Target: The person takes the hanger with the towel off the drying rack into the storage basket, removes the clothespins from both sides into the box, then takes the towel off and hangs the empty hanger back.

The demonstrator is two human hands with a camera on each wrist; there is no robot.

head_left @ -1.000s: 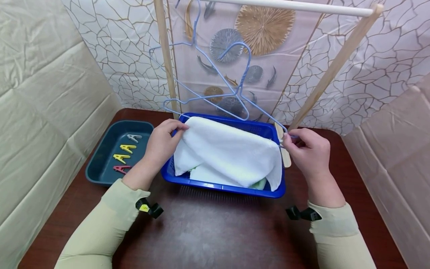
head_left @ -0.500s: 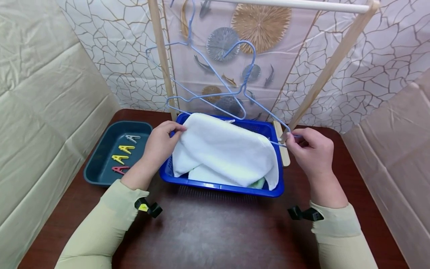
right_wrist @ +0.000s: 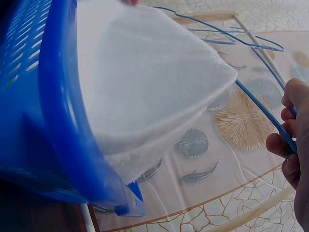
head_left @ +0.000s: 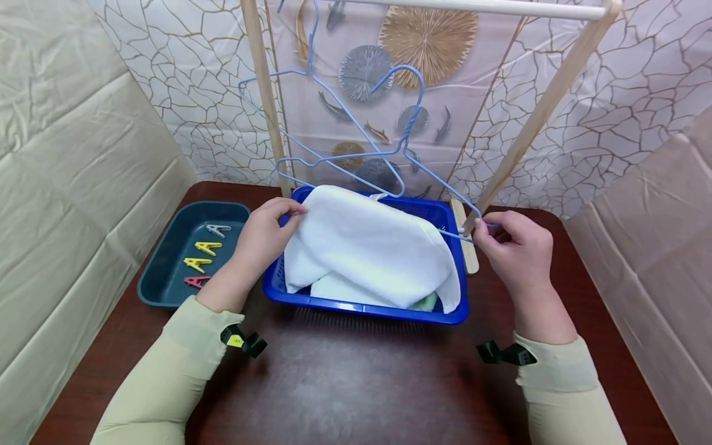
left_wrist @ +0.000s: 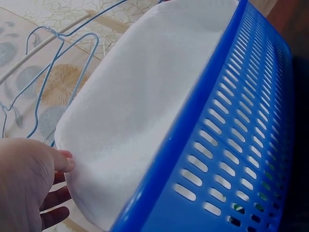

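Note:
A white towel (head_left: 372, 247) is draped over the lower bar of a blue wire hanger (head_left: 410, 123), above and partly inside the blue basket (head_left: 356, 307). My left hand (head_left: 266, 235) pinches the towel's left edge between thumb and fingers; the left wrist view shows its other fingers spread behind. At the hanger's right corner my right hand (head_left: 517, 253) grips the wire. A stretch of bare bar shows between that hand and the towel. The towel hides most of the lower bar. Light green cloth (head_left: 427, 301) peeks out beneath it in the basket.
To the left, a dark teal tray (head_left: 151, 272) holds a grey clothespin (head_left: 218, 230), two yellow ones and a red one (head_left: 196, 281). Behind the basket stands a wooden rack with a white rod (head_left: 500, 7); another blue hanger (head_left: 310, 52) hangs there.
The held hanger has shifted slightly right. The towel's right end has slid left along the bar, baring more wire near my right hand. My left hand keeps its pinch.

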